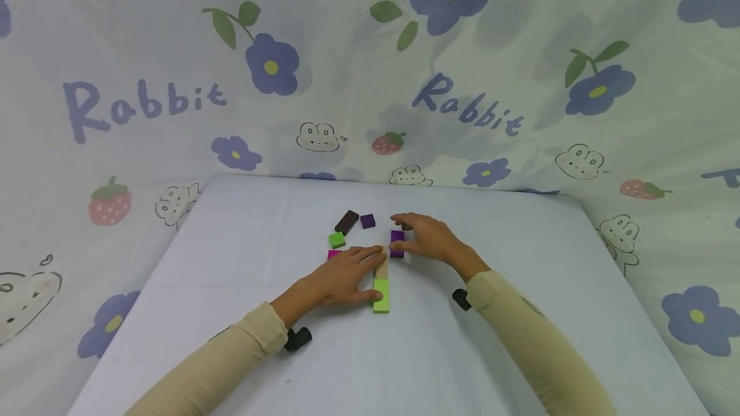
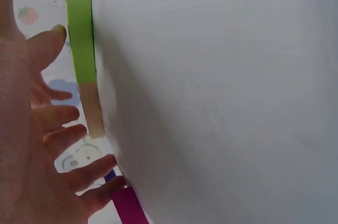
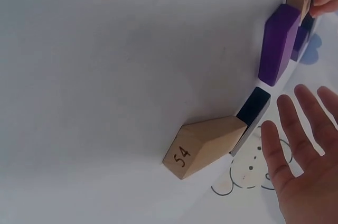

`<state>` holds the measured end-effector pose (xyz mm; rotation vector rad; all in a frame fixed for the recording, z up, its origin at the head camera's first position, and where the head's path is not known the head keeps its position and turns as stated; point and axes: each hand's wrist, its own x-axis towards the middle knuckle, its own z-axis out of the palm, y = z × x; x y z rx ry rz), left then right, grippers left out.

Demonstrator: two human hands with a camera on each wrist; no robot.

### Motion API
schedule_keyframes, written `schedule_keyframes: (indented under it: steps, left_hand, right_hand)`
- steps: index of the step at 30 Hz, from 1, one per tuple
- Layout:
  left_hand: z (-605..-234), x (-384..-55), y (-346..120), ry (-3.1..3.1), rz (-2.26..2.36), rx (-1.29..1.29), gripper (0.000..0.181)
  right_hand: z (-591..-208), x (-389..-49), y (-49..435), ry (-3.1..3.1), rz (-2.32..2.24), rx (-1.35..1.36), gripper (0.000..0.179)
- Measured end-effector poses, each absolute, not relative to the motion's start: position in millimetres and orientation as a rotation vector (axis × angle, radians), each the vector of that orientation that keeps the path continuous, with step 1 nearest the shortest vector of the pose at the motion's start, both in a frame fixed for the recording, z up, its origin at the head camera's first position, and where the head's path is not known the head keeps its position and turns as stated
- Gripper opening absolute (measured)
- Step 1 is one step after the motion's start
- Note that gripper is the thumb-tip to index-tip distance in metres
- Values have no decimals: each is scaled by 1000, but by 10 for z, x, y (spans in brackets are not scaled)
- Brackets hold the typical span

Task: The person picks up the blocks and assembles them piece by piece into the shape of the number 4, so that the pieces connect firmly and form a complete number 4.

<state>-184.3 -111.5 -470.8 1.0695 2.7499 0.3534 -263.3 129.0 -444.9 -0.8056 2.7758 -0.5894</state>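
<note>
Taking the lime block [image 1: 381, 303] as our landmark: it is a smooth, long, yellow-green piece with flat faces and crisp edges, lying on the white cloth [image 1: 243, 249] in front of the person. A plain wooden block [image 2: 92, 109], pale tan and narrow, meets its far end, so the two make one line.

The left hand [image 1: 347, 275] reaches over both from the lime block's left, digits spread and pinching nothing; in the head view its thumb lies at the lime block and its longer fingers over the wooden one.

Beyond the lime block and to its right, we find a deep purple block [image 3: 279, 44]. The right hand [image 1: 430, 236] is over there, fingers parted and grasping nothing that we can see (whether its thumb touches the purple we cannot tell). Near that hand we log a wooden block marked 54 [image 3: 206, 145], tan, its number handwritten on one end, set against a near-black block [image 3: 253, 109].

Beyond the lime block and to its left: a magenta block [image 2: 130, 205], partly covered in the head view, then a small green block [image 1: 337, 240] and a dark brown block [image 1: 347, 222]. Well beyond it, we note a small purple block [image 1: 367, 221].
</note>
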Motion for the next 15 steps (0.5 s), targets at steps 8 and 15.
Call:
schedule_keyframes:
  steps: [8, 15]
  left_hand:
    - [-4706, -1847, -1113, 2745, 362, 1074, 86]
    - [-4704, -1849, -1113, 2747, 361, 1079, 85]
  right_hand:
    - [-4483, -2736, 1220, 2750, -667, -761, 74]
    - [-4519, -2817, 1191, 2716, -727, -687, 75]
